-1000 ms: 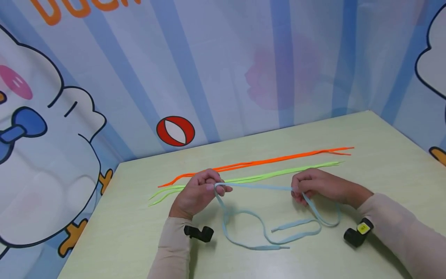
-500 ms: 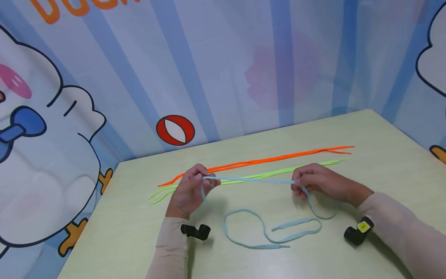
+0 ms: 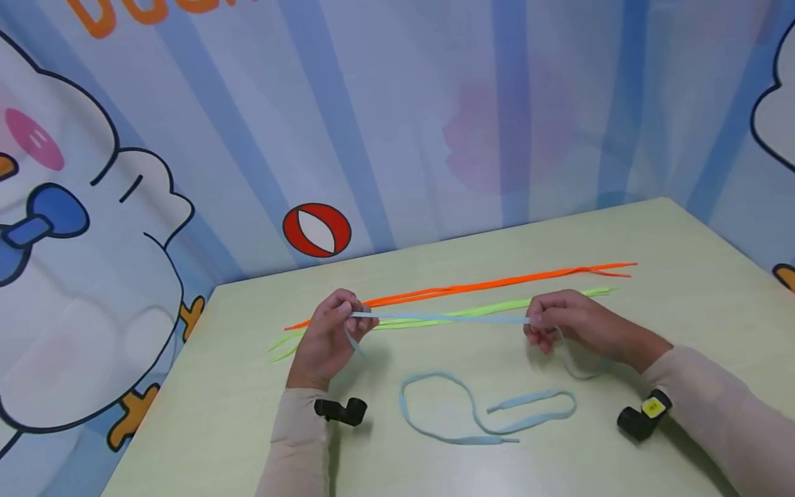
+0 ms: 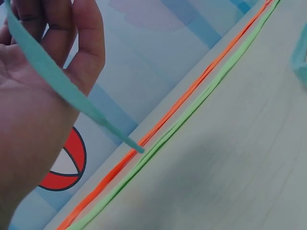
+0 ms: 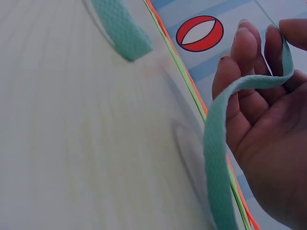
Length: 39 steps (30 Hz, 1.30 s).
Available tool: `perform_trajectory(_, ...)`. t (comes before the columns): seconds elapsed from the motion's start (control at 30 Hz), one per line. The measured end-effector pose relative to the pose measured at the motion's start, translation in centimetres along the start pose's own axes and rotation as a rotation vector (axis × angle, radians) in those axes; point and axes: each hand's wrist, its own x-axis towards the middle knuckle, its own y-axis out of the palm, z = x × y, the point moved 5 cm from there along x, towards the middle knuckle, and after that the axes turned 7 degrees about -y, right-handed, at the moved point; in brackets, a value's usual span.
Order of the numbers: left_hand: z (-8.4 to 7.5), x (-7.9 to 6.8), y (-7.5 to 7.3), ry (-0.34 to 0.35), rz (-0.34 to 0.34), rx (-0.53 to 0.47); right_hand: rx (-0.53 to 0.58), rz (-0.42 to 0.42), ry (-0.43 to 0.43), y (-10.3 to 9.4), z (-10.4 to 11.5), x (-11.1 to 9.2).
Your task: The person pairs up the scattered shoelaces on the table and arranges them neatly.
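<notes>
A light blue shoelace is stretched taut between the two hands above the table. The left hand pinches it near one end, and the short tipped tail hangs past the palm in the left wrist view. Between thumb and forefinger the right hand pinches the same lace; the rest of it drops from the fingers in the right wrist view. Another light blue shoelace lies in loose curves on the table in front of the hands, both tips showing.
Beyond the hands, orange shoelaces and yellow-green shoelaces lie stretched across the table. A printed cartoon backdrop rises along the table's back edge. Each sleeve carries a small black camera.
The left hand has moved left and slightly up, drawing the lace tight. Its end came away from the lace on the table and now hangs short below that hand. The right hand has barely moved.
</notes>
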Motion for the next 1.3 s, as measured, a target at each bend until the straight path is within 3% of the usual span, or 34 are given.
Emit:
perform_trajectory(0.37, -0.6, -1.8, -1.3, -0.038, -0.051, 0.127, 0.015, -0.042, -0.017, -0.4, 0.0, -0.2)
perform_trajectory(0.9, -2.5, -4.5, -4.1, -0.033, -0.213, 0.114, -0.013, -0.090, 0.000, -0.6, -0.1, -0.5)
perform_trajectory(1.07, -2.7, -5.0, -5.0, -0.068, -0.228, 0.183, -0.011, -0.105, 0.002, -0.8, -0.2, -0.7)
perform_trajectory(1.3, -2.6, -6.5, -6.5, -0.154, -0.354, 0.279, -0.028, -0.094, 0.037, -1.1, -0.3, -0.6)
